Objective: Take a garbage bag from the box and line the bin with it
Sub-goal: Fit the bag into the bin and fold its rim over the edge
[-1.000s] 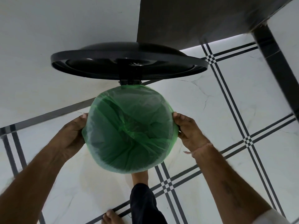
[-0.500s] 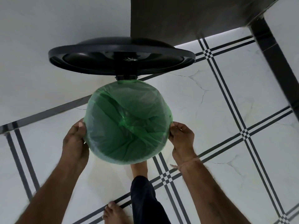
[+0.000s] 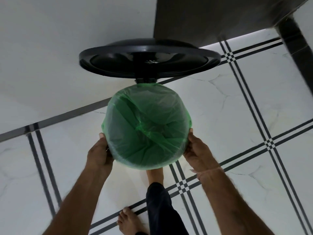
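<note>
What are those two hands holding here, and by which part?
The green garbage bag: the left hand and right hand each have a grip on its turned-down edge, on opposite sides of the bin rim.

Raised lid [image 3: 177,56] blocks the green bag's [image 3: 145,126] far edge; open floor [image 3: 237,116] lies to its right.

Left hand [image 3: 100,153]: left of frame centre, grips the edge of the green garbage bag [image 3: 147,126], thumb up, fingers hidden beneath.
Right hand [image 3: 197,151]: right of centre, same grip, thumb on the bag's edge.
Forearms: bare, rising from both lower corners.
Right wrist: thin thread [image 3: 210,171] round it.
Feet: bare; forward foot [image 3: 155,175] below the bag, rear foot [image 3: 127,221] near the bottom edge.
</note>
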`<action>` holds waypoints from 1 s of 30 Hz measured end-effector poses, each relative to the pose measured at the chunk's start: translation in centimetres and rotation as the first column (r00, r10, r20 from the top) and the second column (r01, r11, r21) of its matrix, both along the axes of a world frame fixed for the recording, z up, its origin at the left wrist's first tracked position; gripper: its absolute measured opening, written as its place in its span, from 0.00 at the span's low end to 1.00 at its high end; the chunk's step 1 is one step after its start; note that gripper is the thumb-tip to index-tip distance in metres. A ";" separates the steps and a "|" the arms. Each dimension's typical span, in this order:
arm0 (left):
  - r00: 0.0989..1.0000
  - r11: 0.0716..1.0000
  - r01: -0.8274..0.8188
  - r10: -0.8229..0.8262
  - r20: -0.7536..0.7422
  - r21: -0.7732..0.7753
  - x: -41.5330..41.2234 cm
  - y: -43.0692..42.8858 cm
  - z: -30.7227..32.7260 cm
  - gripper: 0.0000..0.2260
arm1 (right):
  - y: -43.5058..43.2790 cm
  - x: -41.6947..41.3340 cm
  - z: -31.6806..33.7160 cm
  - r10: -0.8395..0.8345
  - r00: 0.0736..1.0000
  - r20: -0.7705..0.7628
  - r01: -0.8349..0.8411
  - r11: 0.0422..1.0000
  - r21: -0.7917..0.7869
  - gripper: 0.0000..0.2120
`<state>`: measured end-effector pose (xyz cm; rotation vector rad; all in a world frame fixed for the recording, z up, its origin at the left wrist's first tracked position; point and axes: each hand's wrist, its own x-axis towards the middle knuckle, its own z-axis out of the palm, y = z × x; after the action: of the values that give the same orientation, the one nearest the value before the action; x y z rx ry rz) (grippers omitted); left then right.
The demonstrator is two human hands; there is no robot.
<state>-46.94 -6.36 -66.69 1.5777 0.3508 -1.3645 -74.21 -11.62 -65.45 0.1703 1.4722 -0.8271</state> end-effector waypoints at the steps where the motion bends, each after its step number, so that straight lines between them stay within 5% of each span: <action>1: 1.000 1.000 0.004 -0.004 -0.019 -0.014 -0.2 0.0 -0.2 0.16 | -0.1 -0.3 -0.3 -0.004 1.000 0.019 0.004 1.000 0.005 0.14; 9: 0.972 0.998 -0.050 0.042 -0.232 -0.026 0.4 1.9 -1.0 0.17 | 0.8 -1.0 -1.5 0.013 0.994 0.106 -0.014 1.000 0.012 0.17; 16: 0.965 0.998 0.058 -0.049 -0.258 0.025 0.8 2.0 -1.0 0.11 | 1.8 -0.7 0.1 0.148 0.985 -0.087 -0.155 0.985 -0.073 0.14; 21: 0.970 0.997 -0.028 0.009 -0.244 -0.075 0.0 1.8 -1.3 0.24 | 2.2 -0.3 -1.0 0.011 0.996 0.083 -0.008 0.999 -0.039 0.17; 24: 0.967 0.984 -0.124 0.091 -0.240 -0.128 -1.0 2.6 -1.7 0.22 | 2.5 0.1 -2.1 -0.057 0.988 0.143 0.066 0.996 -0.058 0.23; 30: 0.933 0.981 -0.153 0.104 -0.345 -0.119 -3.2 6.9 -1.2 0.10 | 5.8 -0.2 -2.0 -0.137 0.979 0.148 0.150 0.985 -0.085 0.12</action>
<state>-50.19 0.50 -67.88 1.1789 0.5413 -1.5225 -74.46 -5.84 -67.47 0.2612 1.2948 -0.9806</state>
